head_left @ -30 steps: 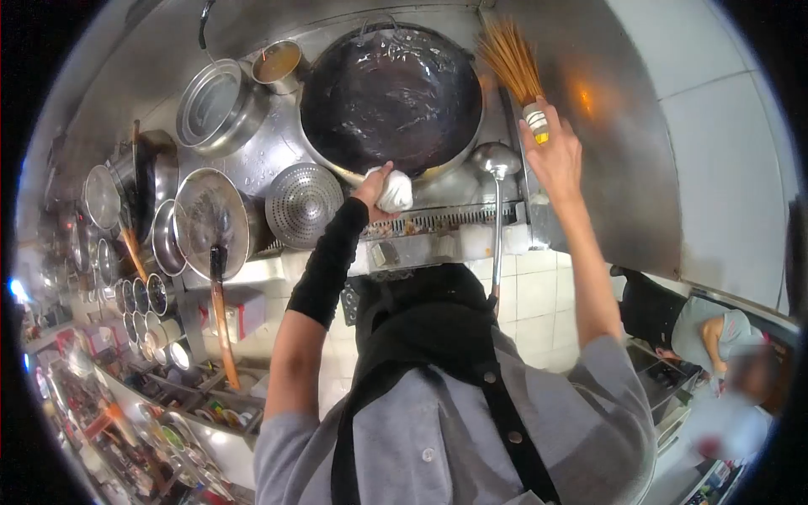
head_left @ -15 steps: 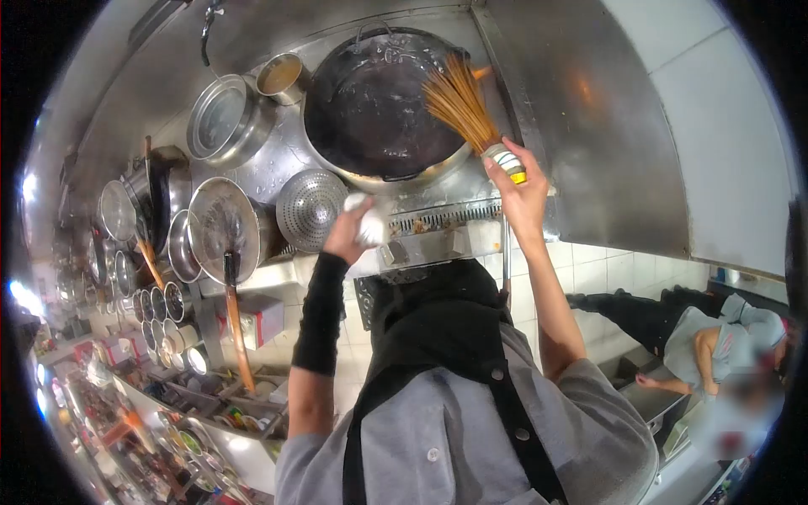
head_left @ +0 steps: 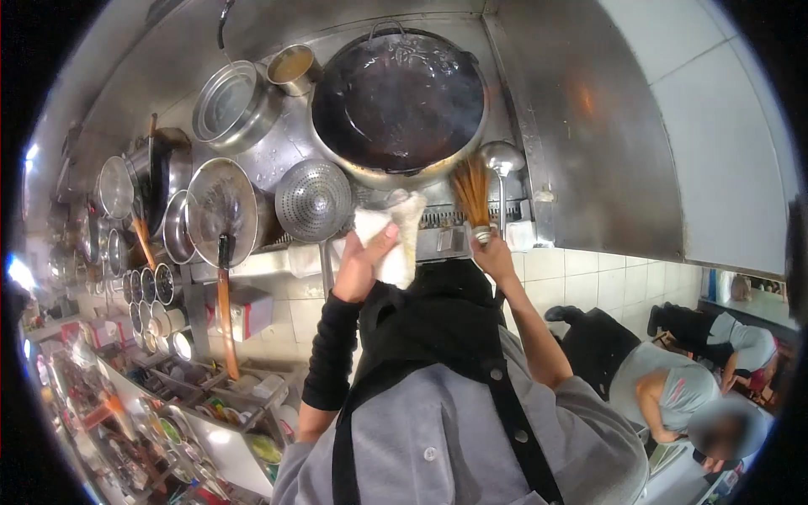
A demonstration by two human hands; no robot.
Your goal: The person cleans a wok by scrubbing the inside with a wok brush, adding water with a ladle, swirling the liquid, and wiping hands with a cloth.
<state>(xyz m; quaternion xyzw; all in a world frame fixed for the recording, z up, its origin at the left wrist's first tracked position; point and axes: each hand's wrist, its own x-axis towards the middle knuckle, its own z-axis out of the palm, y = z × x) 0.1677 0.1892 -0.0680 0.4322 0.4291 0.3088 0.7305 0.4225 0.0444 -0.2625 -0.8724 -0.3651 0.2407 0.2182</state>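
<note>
In my left hand (head_left: 362, 268) is a folded white cloth (head_left: 394, 240), gripped between thumb and fingers in front of the stove edge. My right hand (head_left: 495, 257) is wrapped round the handle of a bamboo wok brush (head_left: 473, 192), its bristles pointing up and away from me. Right of the brush lies a steel ladle (head_left: 502, 158). Beyond both hands sits a large dark wok (head_left: 400, 101), with wet, shiny patches inside. Just left of the cloth is a round perforated strainer (head_left: 313, 202).
A lidded-looking steel pot (head_left: 225, 105) and a small pot of brownish liquid (head_left: 293, 69) stand at the back left. A wide pan (head_left: 220, 210) with a long wooden handle lies left. A steel panel (head_left: 589, 126) rises on the right. Two people are at lower right.
My right hand has drawn the brush back from the wok's right rim to the stove's front edge, exposing the ladle. The cloth in my left hand has moved right and is spread wider.
</note>
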